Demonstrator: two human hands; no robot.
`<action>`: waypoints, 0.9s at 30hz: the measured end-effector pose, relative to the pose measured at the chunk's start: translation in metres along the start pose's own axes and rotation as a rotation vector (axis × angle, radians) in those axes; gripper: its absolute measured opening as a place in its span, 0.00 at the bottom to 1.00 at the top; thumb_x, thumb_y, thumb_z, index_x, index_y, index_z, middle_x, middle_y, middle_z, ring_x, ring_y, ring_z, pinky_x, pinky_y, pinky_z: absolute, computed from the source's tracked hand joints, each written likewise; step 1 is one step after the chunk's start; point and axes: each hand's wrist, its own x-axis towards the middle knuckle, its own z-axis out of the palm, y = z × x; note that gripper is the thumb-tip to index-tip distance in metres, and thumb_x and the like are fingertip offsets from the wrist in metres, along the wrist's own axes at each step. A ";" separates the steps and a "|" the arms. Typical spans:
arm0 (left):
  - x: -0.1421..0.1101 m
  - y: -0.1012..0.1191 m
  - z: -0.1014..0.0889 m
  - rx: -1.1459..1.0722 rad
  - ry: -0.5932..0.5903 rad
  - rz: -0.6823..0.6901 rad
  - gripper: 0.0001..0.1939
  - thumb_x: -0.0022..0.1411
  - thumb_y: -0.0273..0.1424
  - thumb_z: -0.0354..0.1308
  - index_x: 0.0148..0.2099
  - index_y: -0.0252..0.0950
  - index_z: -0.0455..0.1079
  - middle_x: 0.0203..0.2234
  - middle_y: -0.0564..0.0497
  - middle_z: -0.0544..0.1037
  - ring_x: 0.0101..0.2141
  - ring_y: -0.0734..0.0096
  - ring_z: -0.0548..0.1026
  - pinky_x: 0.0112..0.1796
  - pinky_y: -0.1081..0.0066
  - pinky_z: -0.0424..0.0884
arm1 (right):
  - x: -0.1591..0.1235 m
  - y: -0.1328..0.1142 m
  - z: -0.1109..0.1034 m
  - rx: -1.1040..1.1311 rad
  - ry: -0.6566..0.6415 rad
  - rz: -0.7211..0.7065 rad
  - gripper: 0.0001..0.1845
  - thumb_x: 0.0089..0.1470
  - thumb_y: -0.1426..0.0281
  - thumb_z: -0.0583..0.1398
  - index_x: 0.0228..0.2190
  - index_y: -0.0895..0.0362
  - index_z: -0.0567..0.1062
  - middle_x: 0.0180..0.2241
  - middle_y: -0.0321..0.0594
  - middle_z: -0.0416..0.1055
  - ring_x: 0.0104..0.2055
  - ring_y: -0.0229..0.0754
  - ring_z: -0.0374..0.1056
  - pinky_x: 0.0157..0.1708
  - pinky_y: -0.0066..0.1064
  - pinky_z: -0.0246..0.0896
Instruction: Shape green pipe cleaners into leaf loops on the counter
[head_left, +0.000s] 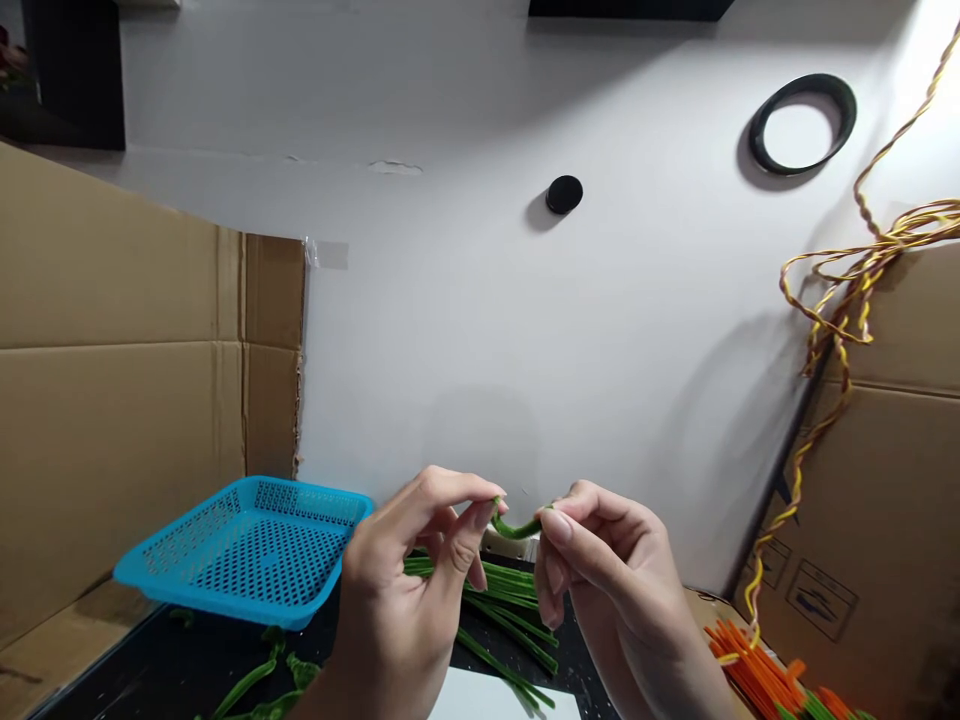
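Between my two hands a short green pipe cleaner [516, 530] sags in a shallow curve. The thumb and forefinger of my left hand [420, 560] pinch one end. My right hand [611, 575] grips the other end in the same way. Behind and below my fingers lies a bundle of straight green pipe cleaners [517, 600] on the black tabletop. A white sheet [480, 695] shows under some of their ends, partly hidden by my left hand.
A blue perforated basket [300, 610] stands at left, with bent green pieces [251, 685] before it. Orange pipe cleaners [757, 670] lie at lower right. Cardboard panels [112, 400] flank the white wall. Twisted yellow wire [799, 460] hangs on the right.
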 end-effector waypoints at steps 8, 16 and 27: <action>-0.003 -0.003 0.001 0.064 -0.116 -0.082 0.08 0.64 0.38 0.69 0.34 0.40 0.82 0.24 0.51 0.77 0.19 0.75 0.71 0.22 0.75 0.67 | -0.002 0.001 0.009 -0.011 0.048 -0.054 0.14 0.53 0.64 0.74 0.26 0.58 0.78 0.17 0.35 0.71 0.17 0.36 0.68 0.17 0.25 0.62; -0.008 -0.005 0.008 -0.067 -0.146 -0.300 0.14 0.62 0.44 0.70 0.37 0.37 0.79 0.20 0.53 0.73 0.18 0.75 0.70 0.17 0.78 0.64 | -0.006 0.008 0.018 0.010 0.128 -0.069 0.14 0.53 0.65 0.74 0.26 0.57 0.77 0.20 0.35 0.71 0.18 0.33 0.65 0.18 0.23 0.61; -0.015 -0.013 0.012 -0.184 -0.041 -0.340 0.22 0.60 0.49 0.70 0.37 0.34 0.75 0.22 0.51 0.75 0.20 0.77 0.71 0.20 0.80 0.65 | -0.008 0.017 0.019 -0.067 0.139 -0.149 0.12 0.53 0.65 0.74 0.25 0.56 0.80 0.21 0.36 0.71 0.22 0.36 0.68 0.21 0.25 0.64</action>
